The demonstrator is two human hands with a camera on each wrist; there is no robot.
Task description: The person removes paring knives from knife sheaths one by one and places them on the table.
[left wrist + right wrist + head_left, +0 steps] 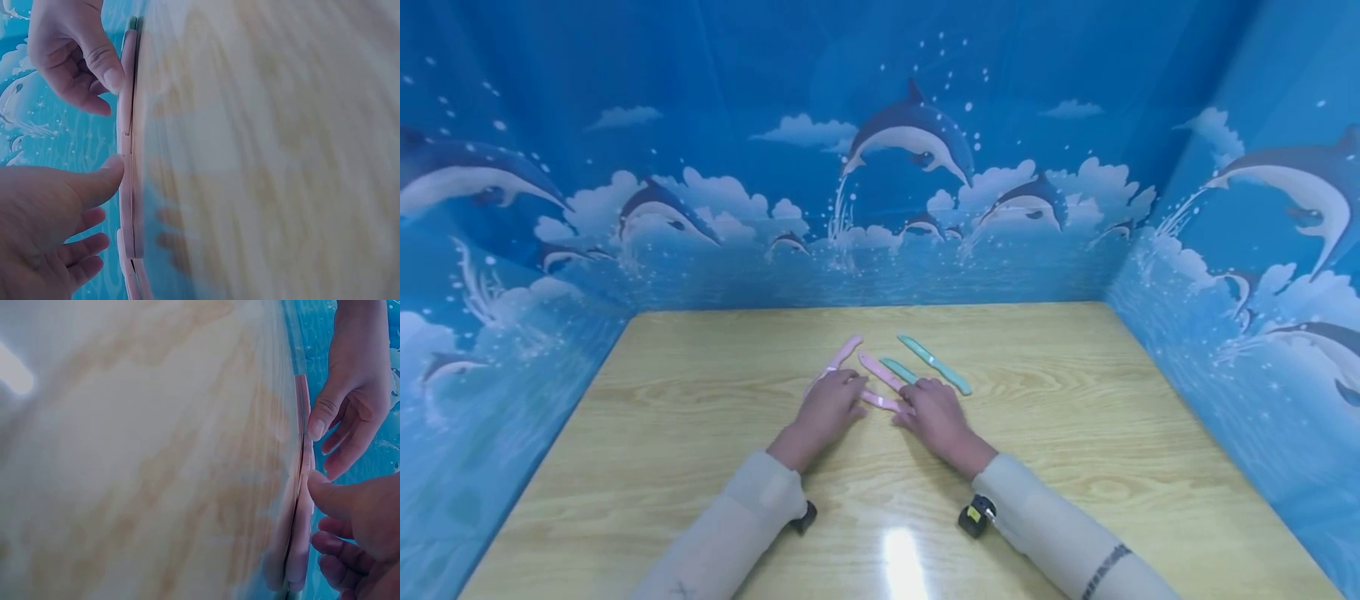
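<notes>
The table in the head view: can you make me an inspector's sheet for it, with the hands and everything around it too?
Surface: wood-grain table, with a bright reflection towards the person.
Job's things: three slim pink pieces and two slim green pieces, lying close together.
Clutter: nothing seen.
Grippers: two bare hands; left hand at one end of the nearest pink piece, right hand at its other end. Whether either grips it, I can't tell.
Cables: nothing seen.
Surroundings: blue backdrop with dolphins and clouds, behind the table and at both sides.
</notes>
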